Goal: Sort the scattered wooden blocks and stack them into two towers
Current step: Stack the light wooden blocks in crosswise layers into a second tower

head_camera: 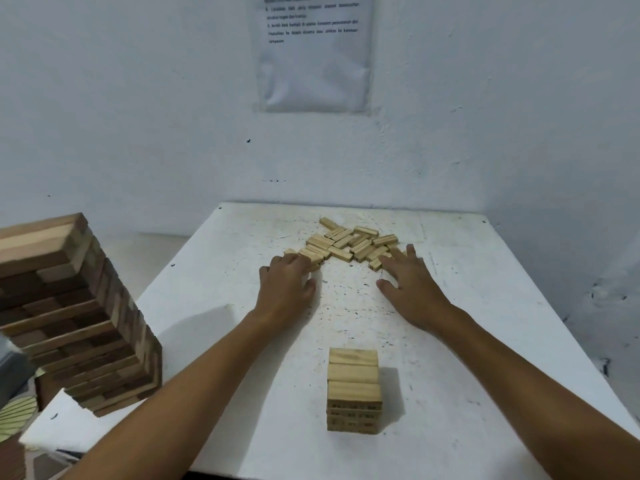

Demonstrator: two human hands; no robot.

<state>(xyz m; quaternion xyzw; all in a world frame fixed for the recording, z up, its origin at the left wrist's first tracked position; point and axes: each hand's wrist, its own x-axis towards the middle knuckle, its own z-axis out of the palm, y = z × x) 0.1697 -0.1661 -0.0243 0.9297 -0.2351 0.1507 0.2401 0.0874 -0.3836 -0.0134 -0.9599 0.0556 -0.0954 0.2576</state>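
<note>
A loose pile of several pale wooden blocks (349, 242) lies flat at the far middle of the white table (214, 323). My left hand (285, 289) reaches the pile's left edge, its fingertips over the nearest blocks. My right hand (410, 287) lies flat with straight fingers touching the pile's right edge. A short tower of pale blocks (353, 389), a few layers high, stands near the table's front. A tall tower of dark brown blocks (72, 313) rises at the table's left corner.
A white wall stands right behind the table, with a printed sheet (313, 53) in a plastic sleeve hanging on it. Beyond the table's left edge lie a grey object (10, 368) and a patterned mat (17, 417).
</note>
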